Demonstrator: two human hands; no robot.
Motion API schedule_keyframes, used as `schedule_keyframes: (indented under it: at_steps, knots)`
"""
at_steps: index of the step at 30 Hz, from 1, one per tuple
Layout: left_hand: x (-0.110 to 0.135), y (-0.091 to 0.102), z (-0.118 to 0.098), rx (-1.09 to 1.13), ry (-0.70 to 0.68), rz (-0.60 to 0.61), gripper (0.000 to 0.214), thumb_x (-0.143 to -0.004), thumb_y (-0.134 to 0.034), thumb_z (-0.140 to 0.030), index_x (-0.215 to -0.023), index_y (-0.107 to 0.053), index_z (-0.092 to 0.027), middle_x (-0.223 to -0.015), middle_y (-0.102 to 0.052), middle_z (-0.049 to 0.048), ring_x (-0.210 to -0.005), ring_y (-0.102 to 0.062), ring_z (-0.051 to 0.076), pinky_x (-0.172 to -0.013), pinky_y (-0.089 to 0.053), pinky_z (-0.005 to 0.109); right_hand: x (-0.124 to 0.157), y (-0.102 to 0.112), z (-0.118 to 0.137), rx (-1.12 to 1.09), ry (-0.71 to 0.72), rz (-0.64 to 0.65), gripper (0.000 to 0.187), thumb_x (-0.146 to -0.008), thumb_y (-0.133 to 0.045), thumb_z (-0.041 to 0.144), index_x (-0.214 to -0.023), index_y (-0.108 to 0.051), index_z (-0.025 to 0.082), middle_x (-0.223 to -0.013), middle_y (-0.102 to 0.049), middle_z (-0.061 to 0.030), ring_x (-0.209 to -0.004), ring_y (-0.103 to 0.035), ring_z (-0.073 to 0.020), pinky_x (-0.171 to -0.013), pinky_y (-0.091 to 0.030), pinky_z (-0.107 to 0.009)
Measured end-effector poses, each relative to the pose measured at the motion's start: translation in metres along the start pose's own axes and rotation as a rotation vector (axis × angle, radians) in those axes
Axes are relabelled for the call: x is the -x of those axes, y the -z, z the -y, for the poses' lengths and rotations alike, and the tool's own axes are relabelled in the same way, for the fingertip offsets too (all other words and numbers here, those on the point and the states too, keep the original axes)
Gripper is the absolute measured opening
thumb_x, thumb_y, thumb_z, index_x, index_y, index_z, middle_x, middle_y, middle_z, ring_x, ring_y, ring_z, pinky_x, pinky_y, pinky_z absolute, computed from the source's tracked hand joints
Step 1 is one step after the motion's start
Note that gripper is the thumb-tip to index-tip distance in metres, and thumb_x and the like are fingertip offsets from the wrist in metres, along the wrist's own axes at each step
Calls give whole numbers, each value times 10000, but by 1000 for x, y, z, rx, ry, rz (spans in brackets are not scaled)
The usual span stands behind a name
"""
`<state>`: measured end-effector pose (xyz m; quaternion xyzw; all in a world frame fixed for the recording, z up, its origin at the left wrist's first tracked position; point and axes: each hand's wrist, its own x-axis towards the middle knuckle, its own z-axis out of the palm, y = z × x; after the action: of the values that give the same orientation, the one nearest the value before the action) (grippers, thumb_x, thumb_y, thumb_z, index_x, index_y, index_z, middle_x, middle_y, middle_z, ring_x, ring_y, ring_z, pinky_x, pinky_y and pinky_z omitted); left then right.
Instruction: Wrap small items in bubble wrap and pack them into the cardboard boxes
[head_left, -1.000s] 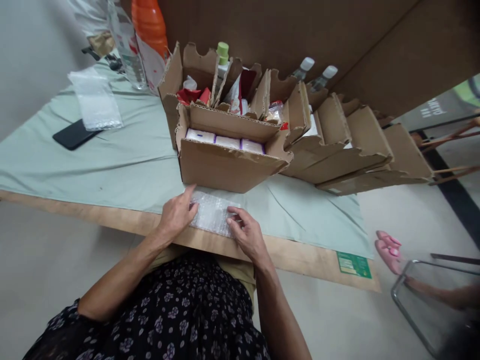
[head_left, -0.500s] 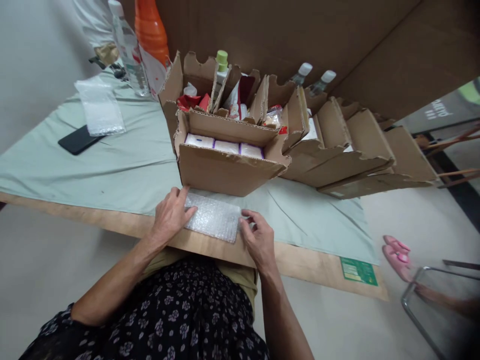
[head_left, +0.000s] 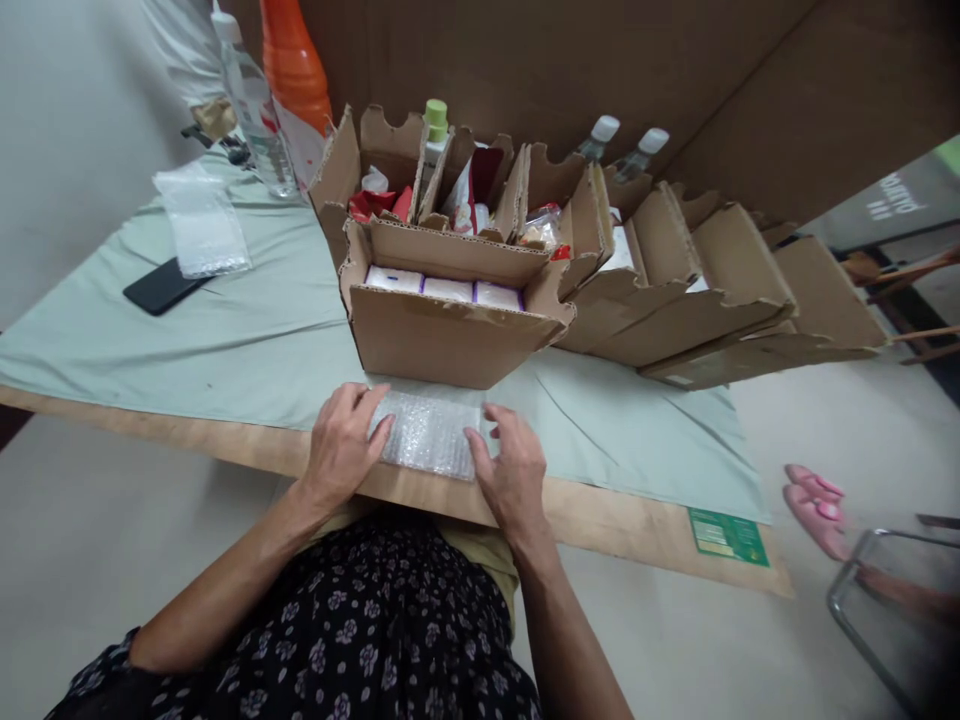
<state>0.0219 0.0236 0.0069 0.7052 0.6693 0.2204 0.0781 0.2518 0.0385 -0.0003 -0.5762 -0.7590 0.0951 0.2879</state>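
A flat, clear bubble wrap bag (head_left: 427, 430) lies at the front edge of the table, in front of a cardboard box. At its left end rests my left hand (head_left: 346, 438), thumb and fingers apart, the fingertips near the upper left corner. My right hand (head_left: 514, 465) is at the other end, with its thumb and curled fingers spread around the right edge. Neither hand is closed on the bag. Just beyond it stands the cardboard box (head_left: 450, 340), holding several white packs (head_left: 448, 290) with purple edges.
More cardboard bins (head_left: 645, 320) run along the back to the right, with assorted goods inside. On the left are a black phone (head_left: 161, 288), more plastic bags (head_left: 202, 225), a clear bottle (head_left: 259, 120) and an orange bottle (head_left: 296, 75). Pink slippers (head_left: 817, 510) lie on the floor.
My right hand has shifted slightly left, its thumb now over the bag's right end. My left fingers have moved slightly over the upper left corner. The view has tilted a little.
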Motion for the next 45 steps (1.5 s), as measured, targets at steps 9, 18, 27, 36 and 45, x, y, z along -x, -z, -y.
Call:
schedule_keyframes:
  at_steps: [9, 18, 27, 36, 45]
  knots:
    - [-6, -14, 12, -74, -61, 190, 313, -935, -641, -226, -1234, -715, -172, -1013, -692, 110, -997, -667, 283, -909, -527, 389, 11, -32, -3, 53, 81, 136, 240, -1020, -513, 230, -1128, -727, 215, -1086, -726, -94, -976, -643, -255, -862, -479, -396]
    - [-3, -22, 17, 10, -45, 118, 279, -906, -655, -214, -1175, -730, -202, -986, -696, 92, -948, -679, 274, -863, -545, 388, 7, -16, -13, 109, -178, 82, 198, -938, -621, 351, -1017, -692, 183, -1335, -667, -171, -1176, -591, -354, -947, -451, -494]
    - [11, -11, 38, 514, 148, -157, 837, -797, -749, -391, -1529, -413, -167, -1386, -589, 176, -1267, -573, 314, -1020, -501, 455, 21, 4, 9, -620, -193, -81, 66, -957, -591, 284, -1005, -616, 246, -1006, -747, -47, -947, -708, -201, -864, -547, -356]
    - [22, 4, 28, 1237, 441, 291, 353, -750, -817, -467, -888, -679, -173, -763, -654, -11, -695, -596, 145, -664, -474, 250, 26, 14, 1, -825, -353, -107, 315, -887, -731, 369, -1143, -606, 235, -915, -709, -20, -830, -676, -166, -771, -544, -308]
    - [18, 8, 10, 1433, 619, 357, 528, -644, -883, -579, -910, -701, -160, -840, -730, 52, -763, -657, 179, -749, -525, 295, 13, 18, -11, -989, -430, 54, 488, -853, -751, 351, -1293, -568, 245, -939, -712, -17, -867, -666, -168, -792, -517, -308]
